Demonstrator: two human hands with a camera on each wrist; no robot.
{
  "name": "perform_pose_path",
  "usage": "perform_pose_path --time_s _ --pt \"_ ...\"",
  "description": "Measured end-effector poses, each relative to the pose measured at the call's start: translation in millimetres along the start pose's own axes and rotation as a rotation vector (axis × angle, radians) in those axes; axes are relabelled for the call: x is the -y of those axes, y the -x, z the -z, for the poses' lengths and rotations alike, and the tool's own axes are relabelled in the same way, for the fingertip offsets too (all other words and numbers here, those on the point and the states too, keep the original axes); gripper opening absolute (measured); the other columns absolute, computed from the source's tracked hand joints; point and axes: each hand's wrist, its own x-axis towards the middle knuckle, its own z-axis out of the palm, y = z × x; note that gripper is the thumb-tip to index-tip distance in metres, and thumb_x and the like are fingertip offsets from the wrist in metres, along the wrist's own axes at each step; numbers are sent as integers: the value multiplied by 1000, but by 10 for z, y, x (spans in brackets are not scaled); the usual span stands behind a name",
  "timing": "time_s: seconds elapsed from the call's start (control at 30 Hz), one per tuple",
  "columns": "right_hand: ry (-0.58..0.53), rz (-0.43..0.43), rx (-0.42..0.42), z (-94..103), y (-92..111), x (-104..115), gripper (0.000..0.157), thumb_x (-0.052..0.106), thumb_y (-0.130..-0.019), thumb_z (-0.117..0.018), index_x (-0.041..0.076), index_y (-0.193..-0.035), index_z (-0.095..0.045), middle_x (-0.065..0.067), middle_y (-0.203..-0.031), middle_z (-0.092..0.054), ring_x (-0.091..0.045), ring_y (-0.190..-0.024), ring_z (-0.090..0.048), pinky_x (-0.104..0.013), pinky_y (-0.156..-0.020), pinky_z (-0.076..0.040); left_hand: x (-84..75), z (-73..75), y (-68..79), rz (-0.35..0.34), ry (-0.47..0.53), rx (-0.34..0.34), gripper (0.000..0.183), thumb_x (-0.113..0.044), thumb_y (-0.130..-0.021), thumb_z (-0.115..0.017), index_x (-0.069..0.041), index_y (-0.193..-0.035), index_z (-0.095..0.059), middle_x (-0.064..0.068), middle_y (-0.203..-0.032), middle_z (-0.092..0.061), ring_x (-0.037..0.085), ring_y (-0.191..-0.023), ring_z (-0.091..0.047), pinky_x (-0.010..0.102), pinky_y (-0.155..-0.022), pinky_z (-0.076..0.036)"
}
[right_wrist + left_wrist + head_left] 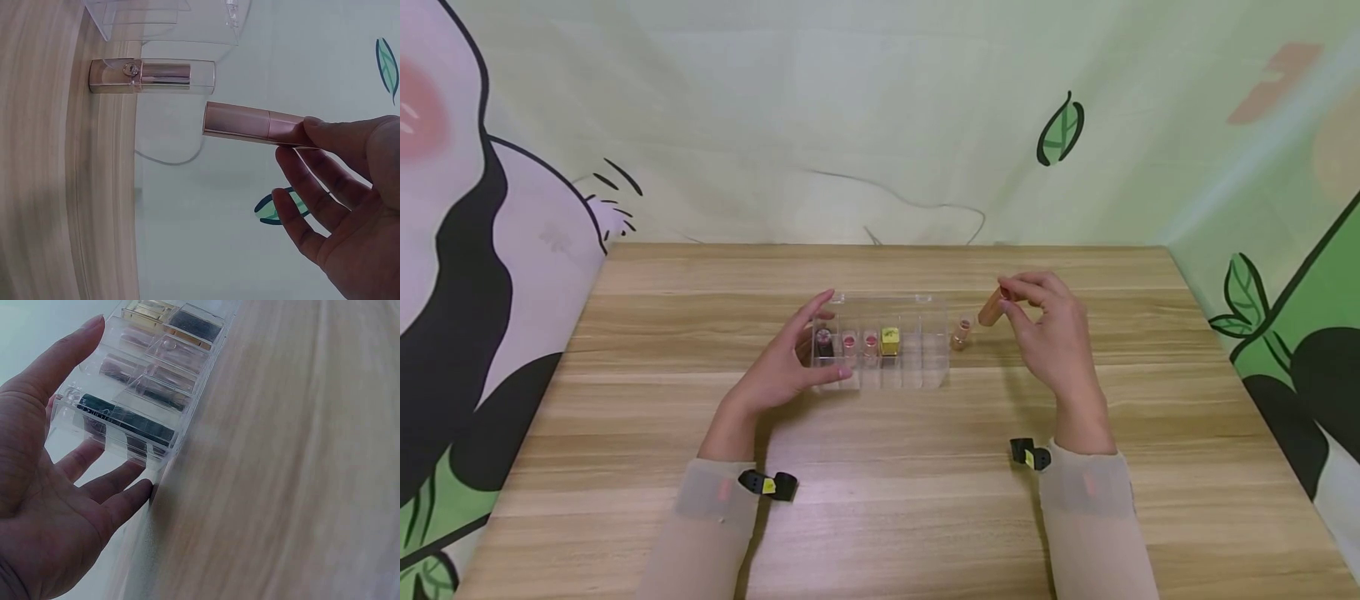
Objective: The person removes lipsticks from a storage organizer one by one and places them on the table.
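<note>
On the wooden table (887, 517), hands (778, 367) (1055, 333) partly cover the clear organizer (913, 363) and tube (240, 123).

A lipstick tube (240, 123) shines with a smooth metallic finish, a clear plastic organizer (931, 348) gleams, a wood-grain tabletop (895, 492) looks smooth, a sleeve (1097, 542) appears matt cloth

Six lipsticks (237, 122), one organizer (933, 352)

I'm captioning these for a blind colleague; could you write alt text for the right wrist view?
A right hand pinches a shiny pinkish tube by one end, above a wooden table. Near it, a partly clear tube stands on the table beside a transparent organizer; the picture is turned sideways.
</note>
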Motion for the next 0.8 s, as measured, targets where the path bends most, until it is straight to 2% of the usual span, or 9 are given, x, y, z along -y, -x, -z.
perform_pose_path --time_s 0.43,0.57,0.67,0.8 --pt "29 -42 107 -32 1 -71 27 8 -89 -68 10 -116 -71 -5 -115 -63 -24 -104 -59 -36 -77 -43 -12 0 5 -4 -6 0 102 -25 -75 -84 -45 -151 -18 15 -149 -35 43 -142 -28 61 -116 -22" --pt "28 -46 125 -40 1 -84 26 8 -89 -68 10 -115 -71 -5 -114 -63 -25 -105 -59 -41 -82 -46 -11 2 -1 -14 -3 3 102 -25 -75 -84 -45 -151 -18 16 -149 -35 43 -142 -28 61 -116 -22" --pt "28 -51 138 -46 1 -95 26 7 -89 -68 9 -115 -71 -5 -114 -64 -26 -105 -59 -45 -85 -47 25 -3 -17 -23 2 1 102 -25 -75 -84 -45 -151 -19 16 -148 -36 43 -142 -29 61 -116 -21" --pt "29 -54 156 -59 -3 -116 26 7 -90 -67 9 -116 -71 -7 -114 -64 -27 -105 -59 -47 -88 -48 147 -20 -55 -26 12 -8 103 -27 -74 -85 -48 -149 -19 14 -148 -36 42 -142 -28 61 -116 -20"
